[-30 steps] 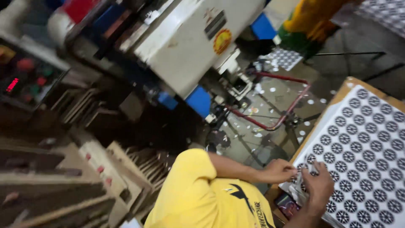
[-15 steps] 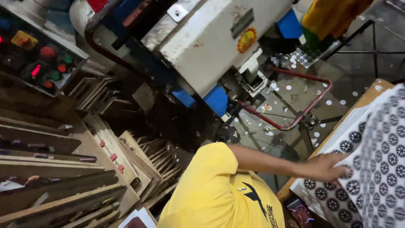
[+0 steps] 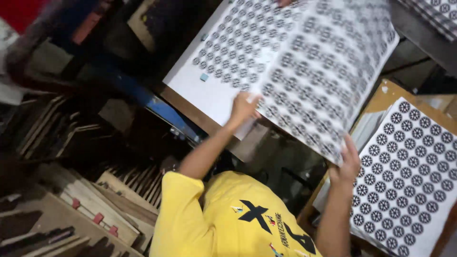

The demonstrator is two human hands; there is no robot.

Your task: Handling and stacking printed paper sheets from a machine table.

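Left hand (image 3: 245, 105) closed on the near edge of a printed sheet (image 3: 318, 71), right hand (image 3: 349, 162) pinching its lower corner, thin flexible card seemingly, round black patterns, held above a matching stack (image 3: 409, 166).

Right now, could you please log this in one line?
left hand: gripping patterned sheet | right hand: gripping same sheet | stack: at right
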